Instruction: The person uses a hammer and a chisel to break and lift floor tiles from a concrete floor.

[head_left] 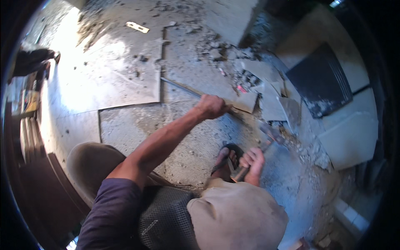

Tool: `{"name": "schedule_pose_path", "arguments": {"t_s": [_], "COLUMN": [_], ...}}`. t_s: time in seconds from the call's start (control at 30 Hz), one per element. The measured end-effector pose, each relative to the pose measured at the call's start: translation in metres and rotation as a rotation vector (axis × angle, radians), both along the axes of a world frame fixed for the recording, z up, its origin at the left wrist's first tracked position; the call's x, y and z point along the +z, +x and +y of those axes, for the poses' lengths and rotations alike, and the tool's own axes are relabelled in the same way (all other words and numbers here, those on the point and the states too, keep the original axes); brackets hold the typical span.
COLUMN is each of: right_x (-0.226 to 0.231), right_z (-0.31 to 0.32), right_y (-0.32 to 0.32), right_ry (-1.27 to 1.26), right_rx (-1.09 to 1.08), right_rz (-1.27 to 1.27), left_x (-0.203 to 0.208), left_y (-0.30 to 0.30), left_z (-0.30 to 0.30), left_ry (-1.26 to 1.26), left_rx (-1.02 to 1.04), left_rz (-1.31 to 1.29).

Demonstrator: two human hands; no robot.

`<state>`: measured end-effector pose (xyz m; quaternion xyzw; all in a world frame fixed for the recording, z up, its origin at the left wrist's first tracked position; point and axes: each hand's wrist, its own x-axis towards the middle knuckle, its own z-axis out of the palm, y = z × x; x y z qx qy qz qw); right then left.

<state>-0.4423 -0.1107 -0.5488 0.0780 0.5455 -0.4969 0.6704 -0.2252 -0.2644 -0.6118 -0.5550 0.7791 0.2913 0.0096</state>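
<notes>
My left hand (211, 107) is closed in a fist around a long thin metal bar (182, 87). The bar slants to the far left, and its far tip meets the edge of a floor tile (141, 89). A short end of it shows on the right side of the fist. Lower right, my right hand (253, 163) grips a hammer (240, 173) by its handle. The hammer's head is up and to the right of that hand, smeared by motion and apart from the bar. Rough bare concrete (175, 137) lies below my left arm.
Broken tile pieces (268, 104) and rubble (243, 75) lie to the right. A dark ridged panel (323, 81) rests on large slabs there. My sandalled foot (228, 160) is beside the hammer. Far left, another person's dark-clothed legs (33, 62) show. A pale perforated strip (137, 27) lies at the back.
</notes>
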Motion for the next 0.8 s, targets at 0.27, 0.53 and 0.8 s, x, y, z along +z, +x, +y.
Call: {"name": "schedule_pose_path", "arguments": {"t_s": [0.27,0.53,0.8], "right_x": [0.002,0.005,0.014], "right_z": [0.017,0.009,0.015], "right_y": [-0.016,0.023,-0.042], "right_ry": [-0.046,-0.006,-0.083], "right_rx": [0.094,0.157,0.249], "right_rz": [-0.289,-0.294,-0.057], "left_x": [0.003,0.006,0.030], "left_y": [-0.005,-0.007,-0.007], "left_z": [0.003,0.003,-0.005], "left_ry": [-0.049,0.005,-0.017], "left_rx": [-0.035,-0.022,-0.009], "left_rz": [0.048,0.018,0.086]}}
